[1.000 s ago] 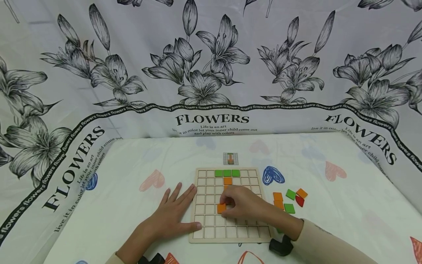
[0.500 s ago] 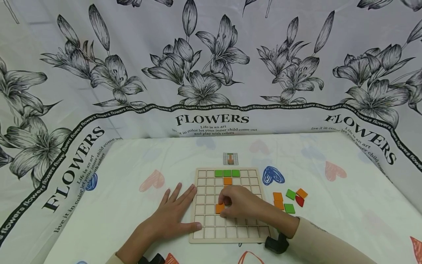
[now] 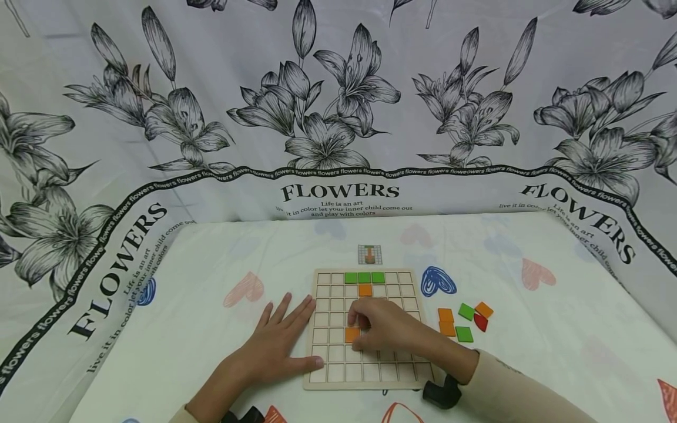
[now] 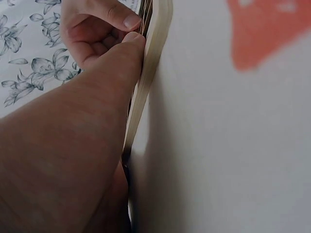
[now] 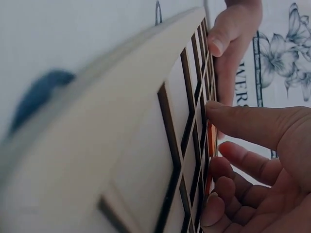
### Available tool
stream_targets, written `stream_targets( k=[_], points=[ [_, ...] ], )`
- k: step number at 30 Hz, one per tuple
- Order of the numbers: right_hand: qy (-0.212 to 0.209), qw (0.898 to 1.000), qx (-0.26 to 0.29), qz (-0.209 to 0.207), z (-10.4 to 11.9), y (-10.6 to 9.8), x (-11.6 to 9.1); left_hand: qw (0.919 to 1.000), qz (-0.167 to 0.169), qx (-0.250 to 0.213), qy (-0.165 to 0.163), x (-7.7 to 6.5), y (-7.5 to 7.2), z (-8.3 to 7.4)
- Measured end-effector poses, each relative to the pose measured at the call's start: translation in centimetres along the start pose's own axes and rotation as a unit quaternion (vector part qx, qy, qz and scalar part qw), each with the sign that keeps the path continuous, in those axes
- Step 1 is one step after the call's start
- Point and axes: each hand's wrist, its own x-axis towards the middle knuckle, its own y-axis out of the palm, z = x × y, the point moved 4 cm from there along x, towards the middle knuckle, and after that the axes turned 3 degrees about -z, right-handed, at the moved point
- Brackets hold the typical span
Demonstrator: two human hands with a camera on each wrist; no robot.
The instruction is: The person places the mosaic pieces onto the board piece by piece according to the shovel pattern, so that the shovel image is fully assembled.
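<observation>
Left hand (image 3: 280,346), fingers spread wide, touches the left edge of a pale wooden grid board (image 3: 335,371). Right hand (image 3: 388,326) pinches an orange square tile (image 3: 352,335) left of centre; a crooked release might leave it tilted.

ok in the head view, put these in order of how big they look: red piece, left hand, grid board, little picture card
Largest to smallest as they look there:
1. grid board, partly covered by the hands
2. left hand
3. little picture card
4. red piece
</observation>
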Motion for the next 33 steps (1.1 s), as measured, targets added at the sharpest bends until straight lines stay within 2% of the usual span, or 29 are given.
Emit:
stream_targets(
  k=[8,14,18,24,28,33],
  points=[
    [-0.023,1.000,0.019,0.008,-0.7,-0.2,-2.1,1.0000,0.005,0.002,0.000,0.1,0.0,-0.1],
    [-0.026,0.999,0.007,-0.029,-2.4,-2.0,-4.0,1.0000,0.002,0.000,0.002,0.0,0.0,-0.1],
    [-0.010,0.998,-0.014,-0.053,-3.6,-4.2,-5.0,1.0000,0.003,0.004,0.004,0.1,0.0,-0.1],
    [0.031,0.997,-0.043,-0.059,-5.4,-6.8,-6.5,1.0000,0.001,0.002,0.006,0.1,0.1,-0.1],
    [0.033,0.994,-0.085,-0.057,-6.5,-7.8,-7.5,1.0000,0.002,0.002,0.007,0.1,0.1,-0.1],
    [0.059,0.990,-0.118,-0.046,-7.4,-8.4,-8.1,1.0000,0.000,0.004,0.008,0.0,0.0,-0.1]
  ],
)
